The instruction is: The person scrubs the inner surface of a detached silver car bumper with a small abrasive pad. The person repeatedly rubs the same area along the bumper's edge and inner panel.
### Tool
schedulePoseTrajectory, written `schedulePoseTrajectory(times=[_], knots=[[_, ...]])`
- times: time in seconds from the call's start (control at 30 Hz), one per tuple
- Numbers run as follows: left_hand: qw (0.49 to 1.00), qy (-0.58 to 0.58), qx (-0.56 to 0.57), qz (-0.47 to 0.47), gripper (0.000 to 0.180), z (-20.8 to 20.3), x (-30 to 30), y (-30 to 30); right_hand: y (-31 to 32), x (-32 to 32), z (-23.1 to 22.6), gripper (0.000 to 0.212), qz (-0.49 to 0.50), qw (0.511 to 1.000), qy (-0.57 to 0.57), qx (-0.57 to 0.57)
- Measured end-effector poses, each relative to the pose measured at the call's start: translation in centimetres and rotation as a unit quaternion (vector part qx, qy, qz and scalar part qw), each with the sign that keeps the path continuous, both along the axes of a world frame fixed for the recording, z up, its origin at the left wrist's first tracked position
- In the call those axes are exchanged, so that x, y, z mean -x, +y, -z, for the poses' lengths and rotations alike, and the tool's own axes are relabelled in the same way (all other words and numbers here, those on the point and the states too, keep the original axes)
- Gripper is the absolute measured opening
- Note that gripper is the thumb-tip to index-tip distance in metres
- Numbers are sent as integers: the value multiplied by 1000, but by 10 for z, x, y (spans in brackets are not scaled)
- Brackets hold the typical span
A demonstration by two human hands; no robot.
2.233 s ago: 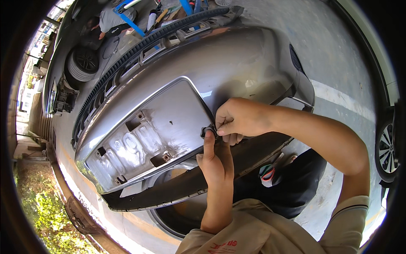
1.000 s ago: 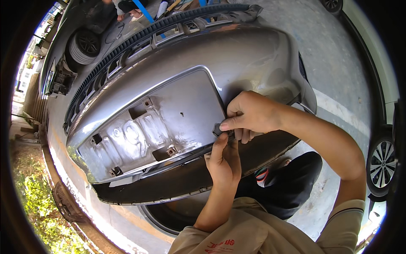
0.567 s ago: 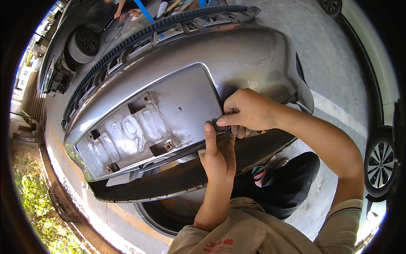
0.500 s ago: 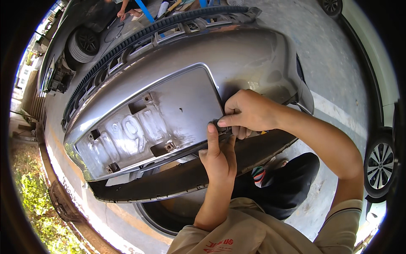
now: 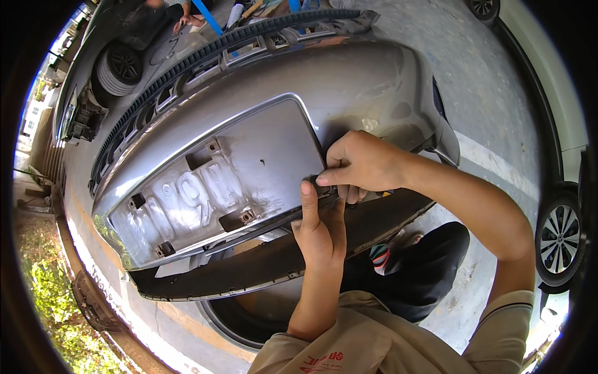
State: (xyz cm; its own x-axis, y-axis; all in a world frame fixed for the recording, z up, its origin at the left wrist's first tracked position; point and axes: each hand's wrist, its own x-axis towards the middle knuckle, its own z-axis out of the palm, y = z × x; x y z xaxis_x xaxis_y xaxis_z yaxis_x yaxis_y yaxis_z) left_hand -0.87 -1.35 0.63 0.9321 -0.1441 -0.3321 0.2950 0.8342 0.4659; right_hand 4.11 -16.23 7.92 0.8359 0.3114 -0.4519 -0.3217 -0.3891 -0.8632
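Note:
A grey car bumper [image 5: 367, 81] lies in front of me, its licence plate recess [image 5: 274, 149] facing up with a bright trim edge. At the recess's near right corner, both hands meet. My right hand [image 5: 361, 163] is closed there, thumb and forefinger pinched on a small dark piece, too small to name. Just left of it, my left hand [image 5: 319, 234] grips the bumper's lower edge, thumb on top against the dark piece and fingers reaching underneath. The undersides of those fingers' grip are hidden. Beneath the edge runs a black lower panel [image 5: 249, 278].
A loose wheel [image 5: 121, 67] stands at the far left. Beyond the bumper are blue stand legs [image 5: 207, 15] and another person's hand [image 5: 182, 23]. Below the bumper lies a black tyre-like ring [image 5: 227, 324]. On the right is a parked car with a wheel [image 5: 559, 240].
Both hands keep their hold at the recess corner with barely any movement. The whole view has shifted slightly. Another person at the far left has moved a little.

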Motion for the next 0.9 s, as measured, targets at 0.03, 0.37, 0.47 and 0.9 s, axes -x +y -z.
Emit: schedulePoseTrajectory(times=[0.03,0.37,0.47,0.9], knots=[[1000,1,4,0,37,0,0,0,0,0,0,28,2,1000,0,-4],[999,-7,-36,-11,36,2,3,0,7,11,4,25,-1,993,-86,82],[999,-6,-15,-32,34,-2,3,-2,8,13,4,25,10,991,-96,88],[1000,-18,15,-6,29,6,6,4,9,13,-2,30,31,996,-50,67]])
